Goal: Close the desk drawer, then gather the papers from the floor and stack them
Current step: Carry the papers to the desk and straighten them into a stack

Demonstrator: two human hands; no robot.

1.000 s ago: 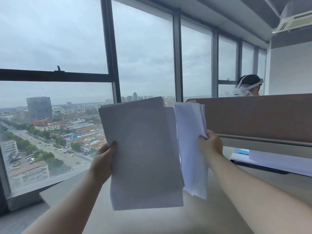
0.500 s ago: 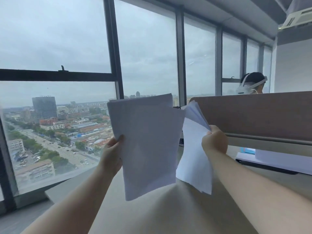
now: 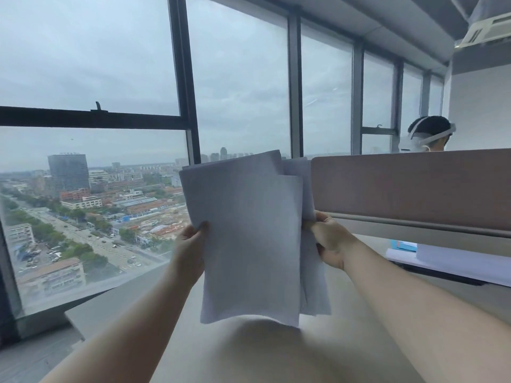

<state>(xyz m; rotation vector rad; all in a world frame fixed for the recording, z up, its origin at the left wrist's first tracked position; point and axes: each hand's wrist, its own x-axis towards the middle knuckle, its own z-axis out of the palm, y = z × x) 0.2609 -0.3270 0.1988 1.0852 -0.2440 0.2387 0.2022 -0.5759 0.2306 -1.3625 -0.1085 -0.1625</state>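
I hold a loose bundle of white papers (image 3: 249,239) upright in front of me, above the beige desk top (image 3: 345,341). My left hand (image 3: 190,250) grips the bundle's left edge. My right hand (image 3: 329,241) grips its right edge, where some sheets at the back stick out unevenly. The sheets' lower edges hang just above the desk. The drawer and the floor are out of view.
A brown partition panel (image 3: 414,189) runs along the desk's far side, with another person's head (image 3: 427,135) behind it. Papers and a dark flat object (image 3: 448,266) lie on the desk at the right. Tall windows (image 3: 96,175) fill the left.
My right hand has brought its separate sheets leftward against the ones in my left hand, so two bunches are now one bundle. The view has shifted slightly left.
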